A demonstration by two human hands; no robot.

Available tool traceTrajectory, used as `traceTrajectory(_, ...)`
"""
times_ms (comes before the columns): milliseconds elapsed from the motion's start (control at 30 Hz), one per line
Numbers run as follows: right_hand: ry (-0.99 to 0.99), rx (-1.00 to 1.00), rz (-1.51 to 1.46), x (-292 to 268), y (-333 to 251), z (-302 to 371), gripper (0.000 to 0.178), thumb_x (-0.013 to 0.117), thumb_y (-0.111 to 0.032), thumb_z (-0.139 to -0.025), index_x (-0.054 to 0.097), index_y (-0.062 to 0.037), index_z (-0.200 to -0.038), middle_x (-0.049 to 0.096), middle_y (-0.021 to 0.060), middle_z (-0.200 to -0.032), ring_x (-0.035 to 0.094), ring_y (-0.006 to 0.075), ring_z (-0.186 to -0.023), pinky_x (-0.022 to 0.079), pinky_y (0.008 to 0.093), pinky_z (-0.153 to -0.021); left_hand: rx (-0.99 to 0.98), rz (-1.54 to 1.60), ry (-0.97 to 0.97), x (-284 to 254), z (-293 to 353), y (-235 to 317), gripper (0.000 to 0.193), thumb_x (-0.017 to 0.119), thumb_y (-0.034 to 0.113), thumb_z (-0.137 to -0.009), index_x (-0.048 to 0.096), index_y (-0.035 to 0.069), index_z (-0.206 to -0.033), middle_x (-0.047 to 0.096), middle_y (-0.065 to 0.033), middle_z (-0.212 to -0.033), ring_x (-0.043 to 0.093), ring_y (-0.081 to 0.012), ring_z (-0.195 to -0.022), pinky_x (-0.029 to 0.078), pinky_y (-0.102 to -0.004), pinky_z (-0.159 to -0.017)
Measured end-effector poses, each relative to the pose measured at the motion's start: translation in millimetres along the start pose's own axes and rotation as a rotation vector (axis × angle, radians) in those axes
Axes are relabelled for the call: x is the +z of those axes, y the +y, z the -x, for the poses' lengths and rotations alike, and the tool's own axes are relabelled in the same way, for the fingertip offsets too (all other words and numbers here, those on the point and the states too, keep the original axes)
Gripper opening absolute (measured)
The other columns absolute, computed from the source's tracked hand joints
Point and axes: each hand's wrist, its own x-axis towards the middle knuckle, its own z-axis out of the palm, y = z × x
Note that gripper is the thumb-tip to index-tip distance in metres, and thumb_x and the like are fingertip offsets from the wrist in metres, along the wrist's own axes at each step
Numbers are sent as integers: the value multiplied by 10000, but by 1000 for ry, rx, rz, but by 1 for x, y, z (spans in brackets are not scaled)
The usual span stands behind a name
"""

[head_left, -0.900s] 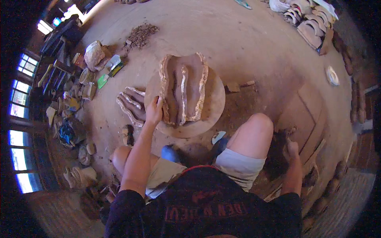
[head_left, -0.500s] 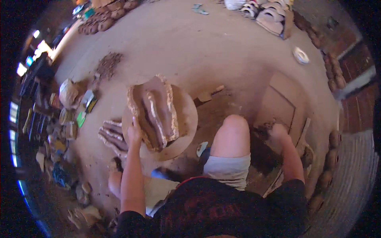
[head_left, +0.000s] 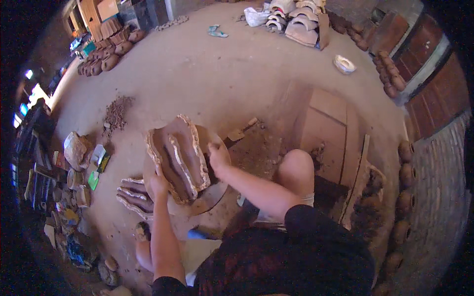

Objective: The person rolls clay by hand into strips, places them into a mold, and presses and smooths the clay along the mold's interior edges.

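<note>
A brown floor (head_left: pixel 197 74) runs to reddish panels (head_left: pixel 437 91) at the right; on it sits one round board (head_left: pixel 210 203), its right edge crossed by the right forearm (head_left: pixel 261 190). Farther off lie one crumbled heap (head_left: pixel 117 114) and one pale ring (head_left: pixel 340 61). Two wavy-rimmed pieces show: the larger piece (head_left: pixel 190 155) on the board, the smaller piece (head_left: pixel 136 196) (just past its left edge) on the floor. The left hand (head_left: pixel 159 185) touches the larger one's left rim, the curled right hand (head_left: pixel 219 160) is by its right rim; whether either grasps anything, I cannot tell
</note>
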Motion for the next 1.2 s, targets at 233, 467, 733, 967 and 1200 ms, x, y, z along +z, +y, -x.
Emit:
traceTrajectory(233, -215, 75, 70, -35, -85, 42, 505, 628, -394, -1009, 653, 44, -1259, 668, 278, -1272, 644, 404, -1194, 492, 469, -1004, 146, 186, 234, 19, 20, -50, 738, 389, 577, -1087, 709, -83, -1177, 701, -344, -1097, 682, -461, -1032, 504, -519, -920)
traceTrajectory(467, -219, -385, -3, -95, -159, 48, 521, 643, -382, -1016, 576, 19, -1342, 646, 248, -1288, 619, 380, -1214, 465, 479, -1047, -84, 1152, 225, -38, 42, 11, 598, 450, 525, -1096, 588, -3, -1340, 691, -154, -1138, 652, -289, -928, 524, -458, -885)
traceTrajectory(733, -574, -1030, 139, -105, -189, 124, 779, 522, -641, -999, 477, -92, -1549, 354, 194, -1638, 308, 427, -1517, 230, 566, -1246, 160, 1495, -571, -31, 47, 25, 697, 410, 608, -1085, 329, 173, -1624, 481, -148, -1565, 542, -283, -1301, 442, -482, -1097)
traceTrajectory(967, -953, -704, 17, -96, -162, 132, 914, 409, -719, -1018, 129, -164, -1688, 196, 221, -1707, 144, 402, -1587, 158, 524, -1269, 503, 1526, -446, -24, 154, 105, 901, 230, 761, -1031, 134, 155, -1691, 187, -129, -1737, 166, -293, -1598, 150, -495, -1287)
traceTrajectory(1200, -830, -846, -58, -114, -136, 165, 919, 266, -675, -1077, 24, -14, -1667, 95, 212, -1736, 99, 317, -1610, 104, 416, -1296, 483, 1349, -356, -35, 173, 105, 1085, 149, 905, -923, 46, 157, -1702, 61, -102, -1768, 49, -285, -1619, 42, -489, -1300)
